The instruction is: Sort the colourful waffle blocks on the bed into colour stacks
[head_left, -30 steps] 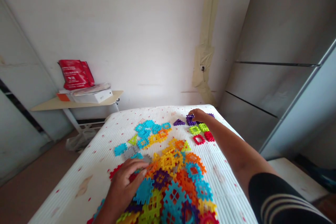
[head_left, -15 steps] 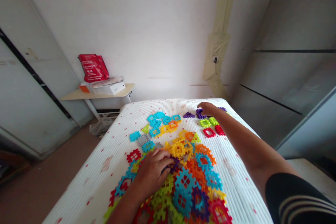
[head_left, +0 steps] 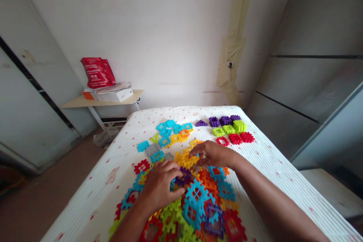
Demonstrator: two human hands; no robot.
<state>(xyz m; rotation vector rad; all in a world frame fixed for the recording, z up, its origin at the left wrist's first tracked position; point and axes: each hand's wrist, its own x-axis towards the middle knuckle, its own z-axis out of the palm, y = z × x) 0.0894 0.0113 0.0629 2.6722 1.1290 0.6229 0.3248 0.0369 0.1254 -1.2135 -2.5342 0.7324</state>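
Note:
My left hand (head_left: 162, 183) rests over the pile of interlocking plastic building pieces, thumb and fingers apart, fingertips touching or close to a purple piece (head_left: 185, 176). Above the yellow pieces (head_left: 183, 159) in the pile hovers my right hand (head_left: 211, 154), its fingers curved and apart, with nothing visible in them. Nearer to me in the heap lie blue window pieces (head_left: 195, 193), a purple square frame (head_left: 214, 219), a red window piece (head_left: 234, 226) and lime-green pieces (head_left: 170, 217). The undersides of both hands are partly hidden.
Sorted stacks stand at the far right of the bed-like surface (head_left: 107, 196): purple (head_left: 225, 120), lime green (head_left: 239, 126) and red (head_left: 235, 138). Blue pieces (head_left: 169, 124) lie far left of them. A side table (head_left: 70, 103) holds a white box (head_left: 121, 95) and red bag (head_left: 98, 72).
My right hand has come back from the purple stacks to the yellow pieces in the pile. My left hand stays over the pile, its thumb and fingers further apart.

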